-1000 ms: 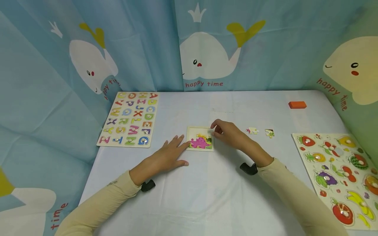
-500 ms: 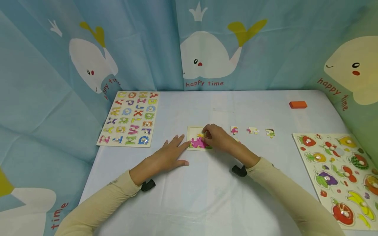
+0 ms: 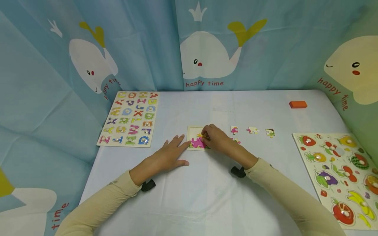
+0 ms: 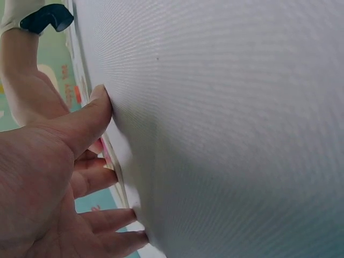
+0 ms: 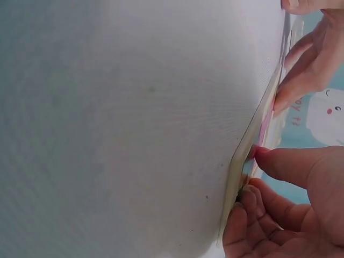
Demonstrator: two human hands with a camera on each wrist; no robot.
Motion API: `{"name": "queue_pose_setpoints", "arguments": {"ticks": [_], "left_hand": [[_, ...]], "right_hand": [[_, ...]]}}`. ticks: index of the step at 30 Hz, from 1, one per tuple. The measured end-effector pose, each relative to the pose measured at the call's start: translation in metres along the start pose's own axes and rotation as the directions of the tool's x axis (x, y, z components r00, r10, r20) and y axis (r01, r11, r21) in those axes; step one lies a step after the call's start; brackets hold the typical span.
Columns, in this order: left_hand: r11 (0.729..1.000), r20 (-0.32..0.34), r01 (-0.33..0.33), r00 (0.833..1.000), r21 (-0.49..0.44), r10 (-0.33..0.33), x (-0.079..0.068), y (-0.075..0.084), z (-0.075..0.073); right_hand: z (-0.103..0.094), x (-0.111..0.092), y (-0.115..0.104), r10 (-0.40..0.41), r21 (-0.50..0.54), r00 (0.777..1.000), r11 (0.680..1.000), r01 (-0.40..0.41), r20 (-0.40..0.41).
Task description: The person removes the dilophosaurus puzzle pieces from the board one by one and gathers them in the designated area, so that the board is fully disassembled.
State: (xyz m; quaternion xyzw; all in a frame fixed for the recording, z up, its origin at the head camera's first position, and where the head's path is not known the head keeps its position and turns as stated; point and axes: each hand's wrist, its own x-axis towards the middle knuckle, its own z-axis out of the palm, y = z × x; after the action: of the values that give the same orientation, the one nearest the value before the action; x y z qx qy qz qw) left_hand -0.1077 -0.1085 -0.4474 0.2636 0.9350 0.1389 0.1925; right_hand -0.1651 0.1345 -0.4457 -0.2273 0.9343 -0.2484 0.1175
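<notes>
A small square puzzle board (image 3: 191, 130) with a pale frame lies mid-table, with a pink dinosaur picture (image 3: 197, 143) partly filled in. My left hand (image 3: 168, 155) is spread on the table, its fingertips at the board's left edge. My right hand (image 3: 217, 137) is over the board's right side, thumb and fingers bent together at a puzzle piece, mostly hidden by the fingers. In the right wrist view, the right thumb (image 5: 285, 164) comes down onto the board's surface, with curled fingers beside its edge.
Loose puzzle pieces (image 3: 253, 130) lie right of the board, one partly behind the right wrist. An alphabet board (image 3: 130, 119) lies at left, a fruit board (image 3: 339, 177) at right. An orange block (image 3: 298, 104) sits at the back right. A printed curtain (image 3: 141, 49) hangs behind the table.
My right hand has moved left from the board's right edge onto its right side, uncovering loose pieces beside it. Over the last half second it shifts only slightly. The left hand stays put.
</notes>
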Motion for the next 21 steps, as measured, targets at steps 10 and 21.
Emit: {"name": "queue_pose_setpoints", "arguments": {"ticks": [10,21], "left_hand": [[1.0,0.001,0.001,1.0,-0.002,-0.001,-0.0003,0.001,-0.0004],[1.0,-0.001,-0.001,1.0,-0.009,0.001,-0.0004,0.001,-0.0009]], "right_hand": [[0.0004,-0.0027,0.0015,-0.053,-0.005,0.998,0.999,0.053,-0.037],[-0.0015,-0.0031,0.0023,-0.015,0.066,1.0,0.998,0.016,-0.018]]}}
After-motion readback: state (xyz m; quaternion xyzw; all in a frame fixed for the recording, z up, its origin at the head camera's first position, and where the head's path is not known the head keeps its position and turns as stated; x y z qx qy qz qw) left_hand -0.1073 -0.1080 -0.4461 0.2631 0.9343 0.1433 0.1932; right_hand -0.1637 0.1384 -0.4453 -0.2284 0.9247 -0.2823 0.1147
